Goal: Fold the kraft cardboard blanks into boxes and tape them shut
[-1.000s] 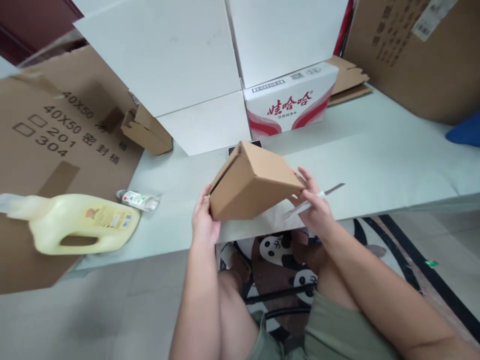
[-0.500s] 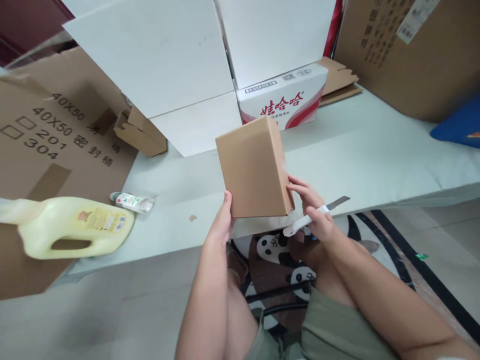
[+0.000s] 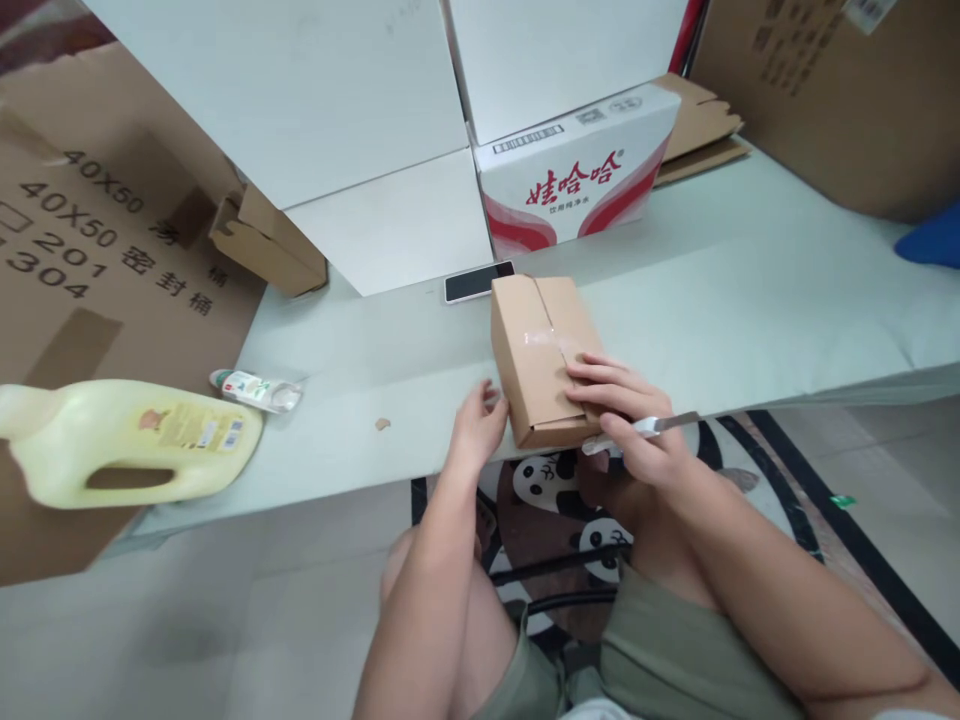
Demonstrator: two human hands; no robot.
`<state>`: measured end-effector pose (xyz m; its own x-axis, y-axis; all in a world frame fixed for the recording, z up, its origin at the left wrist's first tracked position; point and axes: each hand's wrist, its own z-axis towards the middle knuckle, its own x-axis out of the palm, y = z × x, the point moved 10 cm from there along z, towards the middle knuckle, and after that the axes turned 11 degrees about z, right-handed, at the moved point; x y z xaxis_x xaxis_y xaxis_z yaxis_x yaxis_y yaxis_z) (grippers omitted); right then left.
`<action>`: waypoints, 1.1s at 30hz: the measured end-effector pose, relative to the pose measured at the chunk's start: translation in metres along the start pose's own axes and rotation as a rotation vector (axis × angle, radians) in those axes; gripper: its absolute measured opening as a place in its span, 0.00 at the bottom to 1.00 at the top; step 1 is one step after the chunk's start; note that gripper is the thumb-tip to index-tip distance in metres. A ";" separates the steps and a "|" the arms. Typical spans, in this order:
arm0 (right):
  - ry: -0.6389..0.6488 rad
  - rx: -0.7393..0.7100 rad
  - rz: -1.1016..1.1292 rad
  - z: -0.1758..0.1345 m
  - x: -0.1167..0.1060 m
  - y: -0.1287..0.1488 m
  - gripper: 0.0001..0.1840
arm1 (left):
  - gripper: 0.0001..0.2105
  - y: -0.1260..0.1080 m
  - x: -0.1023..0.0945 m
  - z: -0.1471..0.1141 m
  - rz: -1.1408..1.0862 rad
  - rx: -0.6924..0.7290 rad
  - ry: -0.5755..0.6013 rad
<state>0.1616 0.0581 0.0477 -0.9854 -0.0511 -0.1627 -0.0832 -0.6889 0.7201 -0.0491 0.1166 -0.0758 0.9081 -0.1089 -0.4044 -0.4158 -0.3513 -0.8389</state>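
Observation:
A small brown cardboard box (image 3: 536, 375) rests near the table's front edge, its taped seam facing up. Clear tape crosses the seam between its flaps. My right hand (image 3: 637, 415) lies with its fingers over the box's right side. It also grips a white-handled utility knife (image 3: 652, 427), the bare blade pointing right, away from the box. Close against the box's left side is my left hand (image 3: 480, 425), fingers loosely bent and apart; whether they touch the cardboard is hard to tell.
Behind the box lie a phone (image 3: 478, 282) and a white-and-red carton (image 3: 577, 185). At left are a yellow jug (image 3: 135, 440), a small clear-and-white packet (image 3: 259, 390) and a large carton (image 3: 97, 250). A cardboard scrap (image 3: 383, 424) sits on the pale tabletop (image 3: 360, 350).
The box has been lowered onto the table and turned, so its taped seam now shows. My left hand has let go of its side. The phone behind has come into view.

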 end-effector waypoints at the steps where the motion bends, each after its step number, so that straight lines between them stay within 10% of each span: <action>1: 0.039 -0.004 0.007 0.001 0.005 -0.001 0.18 | 0.26 -0.015 -0.014 -0.001 0.032 0.154 -0.119; 5: 0.173 -0.016 0.088 0.002 0.026 0.000 0.20 | 0.22 -0.090 -0.021 -0.046 0.182 0.957 -0.259; 7: 0.104 0.065 0.229 0.003 0.020 -0.008 0.18 | 0.20 -0.103 -0.011 -0.059 0.246 1.108 -0.225; 13: -0.540 0.511 0.689 -0.020 -0.040 -0.078 0.14 | 0.18 -0.103 -0.014 -0.053 0.209 1.054 -0.241; 22: -0.540 0.780 0.572 -0.031 -0.030 -0.108 0.17 | 0.19 -0.096 -0.008 -0.063 0.262 0.951 -0.442; 28: -0.709 0.455 0.587 -0.027 -0.060 -0.094 0.11 | 0.20 -0.101 0.002 -0.070 0.313 1.072 -0.459; 33: -0.520 0.358 0.527 -0.014 -0.067 -0.061 0.20 | 0.21 -0.101 0.005 -0.066 0.365 1.085 -0.435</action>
<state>0.2344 0.0934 0.0045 -0.8440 0.0988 0.5272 0.4540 -0.3917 0.8003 0.0007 0.0899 0.0308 0.7233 0.3544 -0.5927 -0.6579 0.6143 -0.4356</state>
